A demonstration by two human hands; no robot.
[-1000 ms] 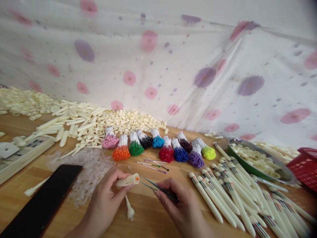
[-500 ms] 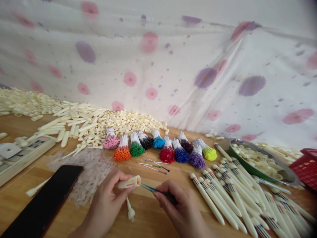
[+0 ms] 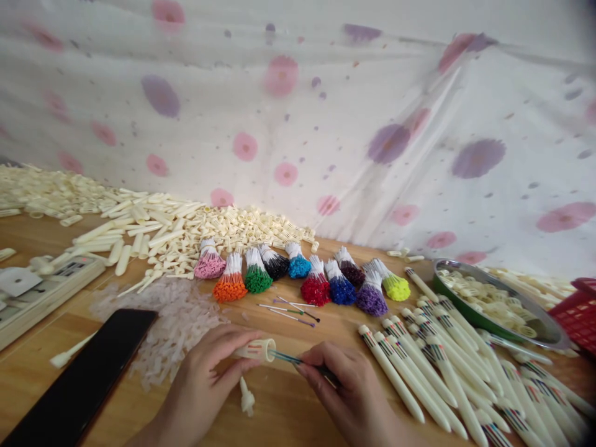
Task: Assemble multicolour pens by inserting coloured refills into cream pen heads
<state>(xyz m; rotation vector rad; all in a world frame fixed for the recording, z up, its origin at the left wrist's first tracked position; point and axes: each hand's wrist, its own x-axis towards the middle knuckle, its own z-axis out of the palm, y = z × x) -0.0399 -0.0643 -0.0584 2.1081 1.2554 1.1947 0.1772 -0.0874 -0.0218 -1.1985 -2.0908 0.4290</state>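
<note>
My left hand (image 3: 216,363) pinches a cream slotted pen sleeve (image 3: 261,351), its round mouth turned to the right. Coloured bits show through the slots. Dark tweezers (image 3: 293,359) are gripped in my right hand (image 3: 339,379), and their tips reach into the sleeve's mouth; what they grip there, if anything, is hidden. Below the sleeve a small cream stemmed part (image 3: 246,397) lies on the wooden table. Beyond my hands are a few loose thin refills (image 3: 288,311) and a row of bundled refills in many colours, among them an orange bundle (image 3: 230,285) and a red bundle (image 3: 315,288).
A black phone (image 3: 84,379) and a power strip (image 3: 51,292) lie at left, beside clear plastic pieces (image 3: 162,335). Cream pen parts (image 3: 186,223) heap at the back. Assembled multicolour pens (image 3: 410,372), a metal-rimmed bowl (image 3: 554,338) and a red basket (image 3: 577,316) occupy the right.
The sleeve and both hands have shifted slightly right. The tweezer tips have gone deeper into the sleeve's mouth, and the orange bit seen at the opening is now out of sight there.
</note>
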